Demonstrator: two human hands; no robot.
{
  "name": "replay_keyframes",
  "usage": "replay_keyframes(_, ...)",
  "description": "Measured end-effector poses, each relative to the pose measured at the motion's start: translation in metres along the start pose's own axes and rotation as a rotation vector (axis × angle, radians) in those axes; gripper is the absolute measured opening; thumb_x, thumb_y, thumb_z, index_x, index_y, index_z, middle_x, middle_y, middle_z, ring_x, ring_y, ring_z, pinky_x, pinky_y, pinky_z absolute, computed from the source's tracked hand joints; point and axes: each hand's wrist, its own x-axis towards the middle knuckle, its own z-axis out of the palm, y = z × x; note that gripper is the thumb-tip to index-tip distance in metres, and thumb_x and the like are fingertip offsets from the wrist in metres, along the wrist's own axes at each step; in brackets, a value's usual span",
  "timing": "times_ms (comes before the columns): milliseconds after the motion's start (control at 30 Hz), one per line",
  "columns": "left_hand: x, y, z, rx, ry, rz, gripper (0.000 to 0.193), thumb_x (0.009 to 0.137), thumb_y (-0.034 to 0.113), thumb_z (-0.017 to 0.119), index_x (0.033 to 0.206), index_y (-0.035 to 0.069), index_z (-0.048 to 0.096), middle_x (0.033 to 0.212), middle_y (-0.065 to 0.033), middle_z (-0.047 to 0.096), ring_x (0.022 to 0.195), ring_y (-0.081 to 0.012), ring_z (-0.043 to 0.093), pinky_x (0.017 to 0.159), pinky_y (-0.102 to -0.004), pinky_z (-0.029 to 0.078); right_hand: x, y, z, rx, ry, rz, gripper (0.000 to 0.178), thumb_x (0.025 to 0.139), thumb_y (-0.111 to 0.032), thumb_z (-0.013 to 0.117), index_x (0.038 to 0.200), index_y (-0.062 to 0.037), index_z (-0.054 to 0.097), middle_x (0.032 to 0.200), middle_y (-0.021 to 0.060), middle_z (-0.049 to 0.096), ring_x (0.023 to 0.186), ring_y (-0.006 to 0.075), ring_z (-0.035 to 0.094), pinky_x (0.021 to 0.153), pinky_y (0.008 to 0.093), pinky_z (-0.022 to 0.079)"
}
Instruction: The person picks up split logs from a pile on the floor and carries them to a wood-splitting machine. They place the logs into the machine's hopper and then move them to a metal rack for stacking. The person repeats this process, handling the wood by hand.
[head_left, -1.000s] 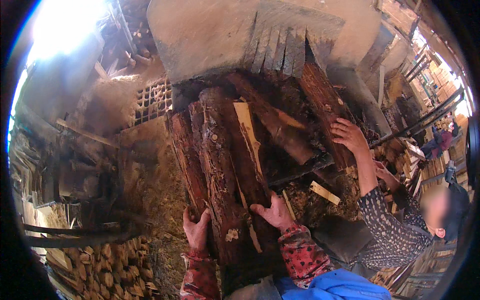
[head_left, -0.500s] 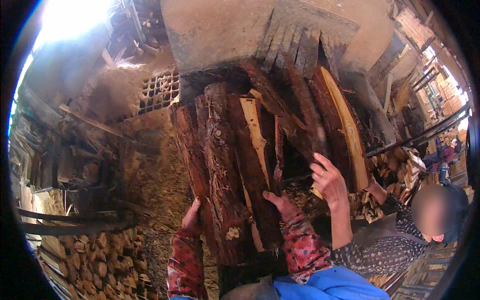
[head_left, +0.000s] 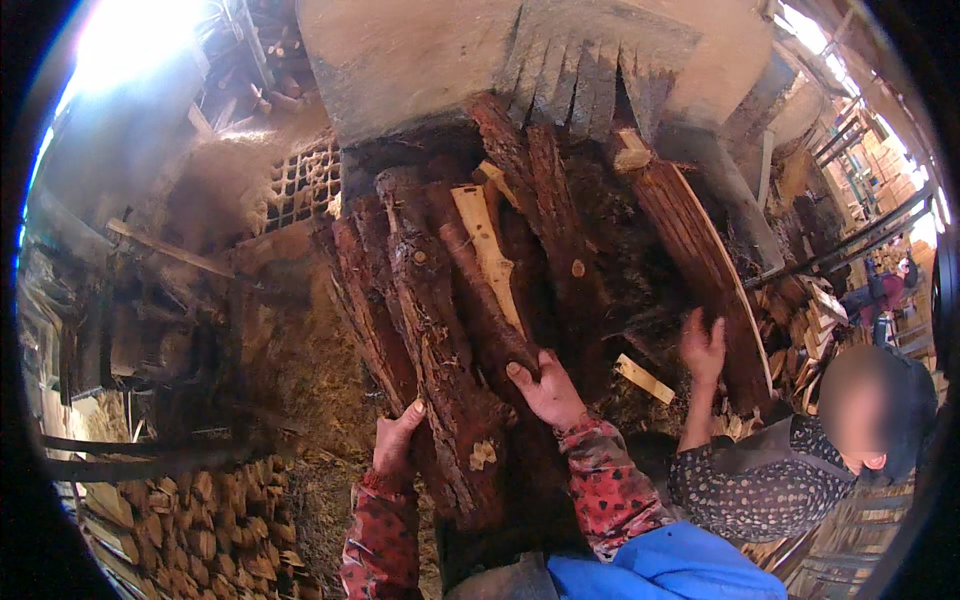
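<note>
Several long bark-covered wood slabs lie side by side in front of me, their near ends toward my body. My left hand (head_left: 397, 437) is closed on the left edge of the bundle, thumb on top, beside a thick rough-barked slab (head_left: 437, 350). Its fingers are hidden underneath. My right hand (head_left: 548, 392) grips the bundle's right side, thumb over a narrower dark slab (head_left: 490, 300); its other fingers are partly hidden. Between the slabs, one piece shows a pale cut face (head_left: 483, 245). More bark slabs (head_left: 558, 220) lie beyond, to the right of my right hand.
At the right, a co-worker's raised hand (head_left: 703, 350) is beside a large slab (head_left: 700, 265). A short pale wood piece (head_left: 645, 378) lies nearby. Hanging dark strips (head_left: 590, 85) are at the back. Split wood (head_left: 200, 520) is stacked at lower left, and a metal grid (head_left: 305, 185) stands behind.
My hands have come slightly closer together around the slabs. The co-worker's large slab has turned and shifted, showing more bark, and the co-worker's near hand has moved right. The view has shifted slightly.
</note>
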Motion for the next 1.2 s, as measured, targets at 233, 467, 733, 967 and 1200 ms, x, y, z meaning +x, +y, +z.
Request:
replay_keyframes(233, 0.012, -0.021, -0.021, -0.044, 0.024, -0.016, 0.055, 0.074, 0.029, 0.075, 0.112, -0.005, 0.055, 0.098, -0.0084, 0.062, 0.08, -0.0172, 0.06, 0.069, -0.0299, 0.049, 0.016, -0.021, -0.041, -0.193, 0.146, -0.085, 0.038, 0.086, -0.037, 0.055, 0.097, 0.0002, 0.057, 0.094, 0.0201, 0.058, 0.085, 0.0383, 0.057, 0.071, 0.0435, 0.047)
replay_keyframes(467, 0.01, -0.022, -0.003, -0.178, -0.037, 0.025, 0.054, 0.073, 0.03, 0.074, 0.111, -0.003, 0.055, 0.094, -0.0064, 0.062, 0.076, -0.0166, 0.059, 0.066, -0.0298, 0.049, 0.158, 0.023, -0.106, -0.414, 0.261, -0.026, 0.062, 0.083, -0.054, 0.05, 0.11, 0.0005, 0.055, 0.104, 0.0232, 0.057, 0.098, 0.0384, 0.054, 0.085, 0.0438, 0.044)
replay_keyframes(733, 0.008, -0.019, -0.011, -0.203, 0.037, -0.031, 0.05, 0.076, 0.023, 0.071, 0.115, -0.003, 0.052, 0.098, -0.009, 0.062, 0.081, -0.0189, 0.061, 0.072, -0.032, 0.05, 0.198, 0.021, -0.087, -0.592, -0.052, 0.135, 0.117, 0.059, -0.069, 0.065, 0.137, 0.0066, 0.02, 0.129, 0.0274, 0.04, 0.115, 0.0405, 0.045, 0.096, 0.0413, 0.04)
replay_keyframes(967, 0.019, -0.034, -0.021, -0.247, -0.016, -0.027, 0.048, 0.077, 0.024, 0.071, 0.112, -0.003, 0.054, 0.097, -0.0096, 0.062, 0.079, -0.0189, 0.061, 0.068, -0.0316, 0.051, 0.207, 0.036, -0.104, -0.169, -0.171, 0.128, 0.104, 0.059, -0.062, 0.07, 0.125, 0.0128, 0.038, 0.116, 0.0246, 0.054, 0.111, 0.0289, 0.052, 0.093, 0.0377, 0.041)
replay_keyframes(1200, 0.006, -0.017, -0.014, -0.166, -0.019, -0.064, 0.05, 0.076, 0.029, 0.071, 0.11, -0.004, 0.054, 0.096, -0.0094, 0.062, 0.08, -0.0187, 0.06, 0.067, -0.032, 0.05, 0.108, -0.051, -0.136, 0.157, -0.161, 0.0, 0.048, 0.073, -0.03, 0.073, 0.108, 0.0006, 0.059, 0.099, 0.0069, 0.064, 0.084, 0.0127, 0.058, 0.079, 0.0282, 0.046)
